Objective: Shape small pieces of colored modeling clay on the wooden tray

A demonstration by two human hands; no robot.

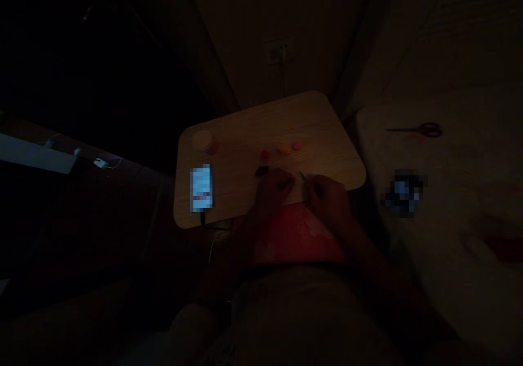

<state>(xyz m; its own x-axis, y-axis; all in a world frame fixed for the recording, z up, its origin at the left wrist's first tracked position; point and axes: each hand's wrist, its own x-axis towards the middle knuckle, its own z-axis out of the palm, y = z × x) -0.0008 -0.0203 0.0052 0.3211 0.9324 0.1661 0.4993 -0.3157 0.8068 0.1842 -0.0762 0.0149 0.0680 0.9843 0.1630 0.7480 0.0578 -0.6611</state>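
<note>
The scene is very dark. Over the near edge of the small wooden table [241,132], my left hand [273,188] is closed with its fingertips pinched around a tiny item with a bit of red and green, too dim to name. Facing it, my right hand [330,196] grips a thin green pointed stick [303,176], its tip aimed at the left fingers but apart from them. Just beyond my left hand lies a dark lump [262,171]. Farther back sit a red lump [265,154], an orange-yellow lump [284,148] and a pink lump [297,145].
A lidded jar [203,141] and a lit phone [201,188] with a cable occupy the table's left side. Scissors [417,130] and a blurred-out dark item [404,191] lie on the pale surface at right. A red printed cloth or bag [294,235] is below my hands.
</note>
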